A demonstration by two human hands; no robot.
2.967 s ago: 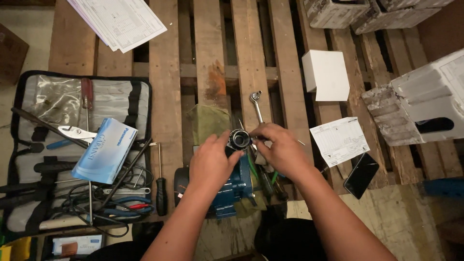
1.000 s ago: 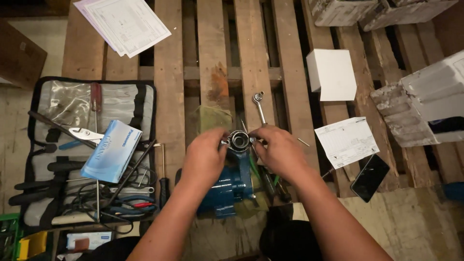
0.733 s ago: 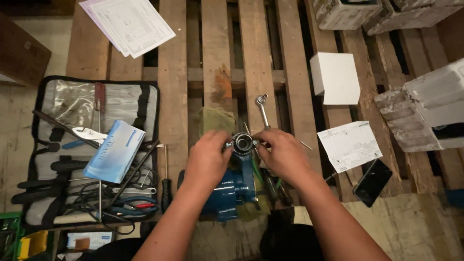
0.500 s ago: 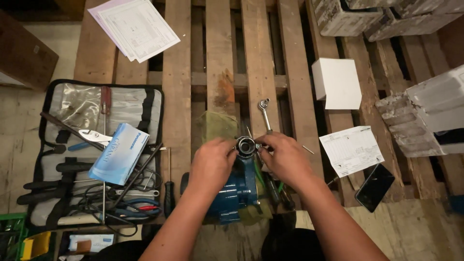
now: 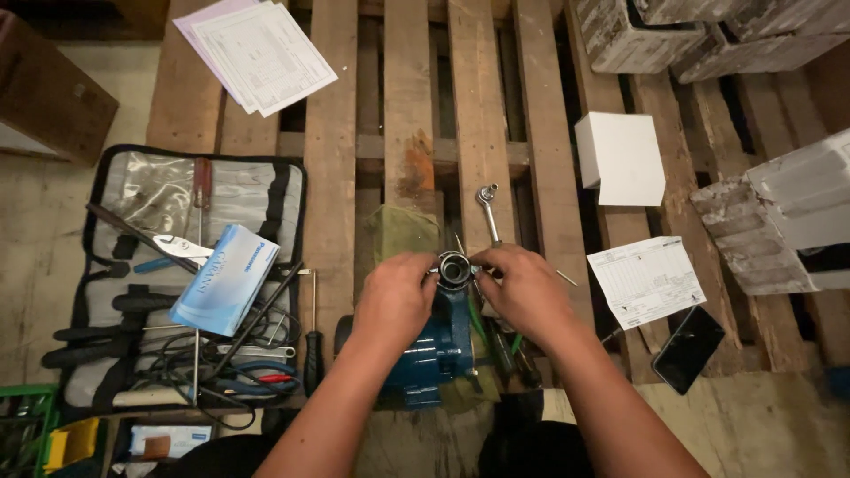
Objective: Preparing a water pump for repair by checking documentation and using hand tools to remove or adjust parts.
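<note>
Hands at the centre of the view: my left hand (image 5: 396, 296) and my right hand (image 5: 522, 288) close from either side on a round metal fitting (image 5: 455, 266), fingertips pinching its rim, the fitting held between them at the far end of a blue motor body (image 5: 438, 341). Compared with the view three seconds ago, both hands have drawn in symmetrically; then my left palm covered the near side of the fitting, and now its dark bore faces up, uncovered. The motor rests on an olive cloth (image 5: 398, 232) spread over a wooden pallet (image 5: 332, 159).

Just beyond my right fingers lies a chrome ratchet wrench (image 5: 488, 208), its head pointing away from me. Near my left wrist, a black-handled screwdriver (image 5: 312, 350) lies along the slats.

Left of the pallet, an open grey tool roll (image 5: 159, 204) with black edging carries pliers, cables and a light-blue rectangular carton (image 5: 224, 279) lying askew on top. Far left, at the top, a fanned stack of printed white sheets (image 5: 257, 53).

Right of my right hand: a small printed white slip (image 5: 646, 281), a dark phone (image 5: 689, 336) touching its near corner, and farther off a plain white square box (image 5: 620, 159). Grey, stained blocks (image 5: 770, 235) occupy the right edge and upper right corner.
</note>
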